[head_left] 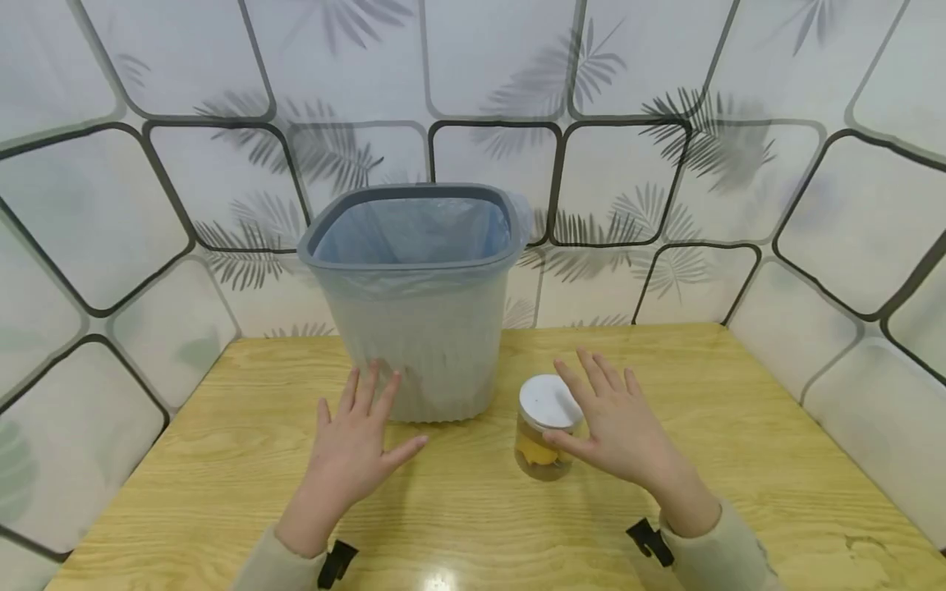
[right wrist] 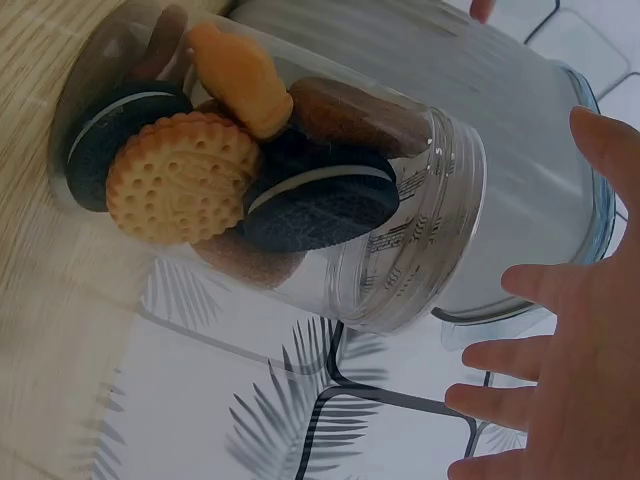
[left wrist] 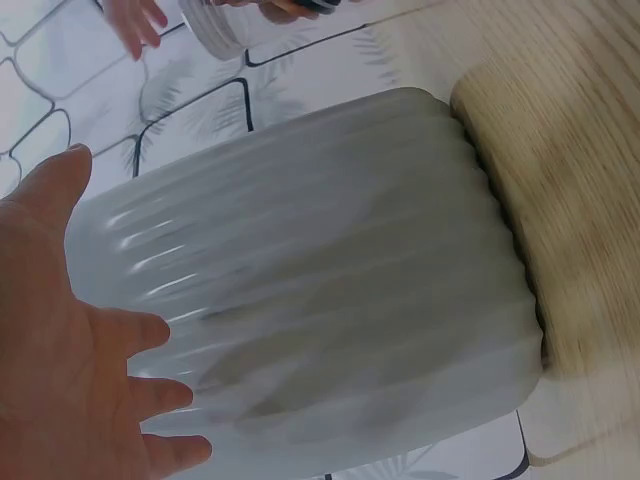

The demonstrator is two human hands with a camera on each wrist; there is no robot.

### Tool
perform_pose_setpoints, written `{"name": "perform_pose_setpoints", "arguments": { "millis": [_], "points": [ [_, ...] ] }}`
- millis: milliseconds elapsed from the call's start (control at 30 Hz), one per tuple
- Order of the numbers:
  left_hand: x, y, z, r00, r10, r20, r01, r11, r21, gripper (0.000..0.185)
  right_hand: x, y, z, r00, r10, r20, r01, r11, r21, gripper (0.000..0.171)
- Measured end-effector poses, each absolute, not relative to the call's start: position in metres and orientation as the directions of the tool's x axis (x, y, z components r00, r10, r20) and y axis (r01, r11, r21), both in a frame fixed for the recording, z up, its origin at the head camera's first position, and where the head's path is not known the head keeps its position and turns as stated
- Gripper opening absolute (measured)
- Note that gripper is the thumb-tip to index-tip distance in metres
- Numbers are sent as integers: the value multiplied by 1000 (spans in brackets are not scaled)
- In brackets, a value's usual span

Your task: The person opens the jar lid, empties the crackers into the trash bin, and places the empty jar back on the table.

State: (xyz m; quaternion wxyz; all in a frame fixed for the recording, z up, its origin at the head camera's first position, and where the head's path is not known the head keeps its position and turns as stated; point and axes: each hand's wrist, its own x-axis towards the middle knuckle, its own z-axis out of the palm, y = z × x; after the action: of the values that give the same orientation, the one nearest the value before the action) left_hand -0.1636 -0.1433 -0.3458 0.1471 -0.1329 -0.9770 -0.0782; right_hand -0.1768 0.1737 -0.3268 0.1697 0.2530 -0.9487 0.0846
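Note:
A tall pale-grey trash bin [head_left: 421, 353] with a clear liner stands at the back of the table. My left hand [head_left: 351, 455] hovers in front of it, palm down, fingers spread, holding nothing; in the left wrist view this hand [left wrist: 60, 330] shows beside the ribbed wall. Right of the bin stands a clear jar [head_left: 543, 464] with a white lid [head_left: 545, 400]. Inside are dark sandwich cookies [right wrist: 325, 205], a round biscuit [right wrist: 185, 180] and an orange-coloured snack [right wrist: 240, 80]. My right hand [head_left: 628, 431] is spread beside the jar, partly covering the lid's edge in the head view, and grips nothing.
The wood-grain table [head_left: 458, 525] has a small dark mark [head_left: 865, 543] near its right front. Patterned white sheeting [head_left: 488, 74] with leaf prints and dark outlines encloses the back and both sides. A black strap end [head_left: 650, 542] juts from the right sleeve.

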Motion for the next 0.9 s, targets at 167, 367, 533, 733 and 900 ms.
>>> {"name": "perform_pose_setpoints", "arguments": {
  "millis": [167, 367, 533, 733, 900],
  "points": [
    [-161, -145, -347, -920, 244, 306, 286, 953, 102, 86, -176, 176, -326, -814, -457, 358, -509, 859, -61, 83],
    [-161, -145, -349, -909, 286, 302, 333, 936, 116, 84, -176, 177, -327, -807, -473, 354, -525, 849, -62, 81],
    [-163, -145, -352, -881, 329, 341, 393, 909, 140, 80, -177, 178, -329, -790, -485, 376, -547, 834, -73, 78],
    [-167, -147, -354, -825, 380, 418, 461, 880, 110, 73, -180, 179, -332, -721, -500, 480, -596, 801, -61, 69],
    [-168, -146, -355, -805, 383, 453, 485, 864, 132, 67, -180, 178, -334, -685, -485, 544, -612, 788, -68, 57]
  ]
}}
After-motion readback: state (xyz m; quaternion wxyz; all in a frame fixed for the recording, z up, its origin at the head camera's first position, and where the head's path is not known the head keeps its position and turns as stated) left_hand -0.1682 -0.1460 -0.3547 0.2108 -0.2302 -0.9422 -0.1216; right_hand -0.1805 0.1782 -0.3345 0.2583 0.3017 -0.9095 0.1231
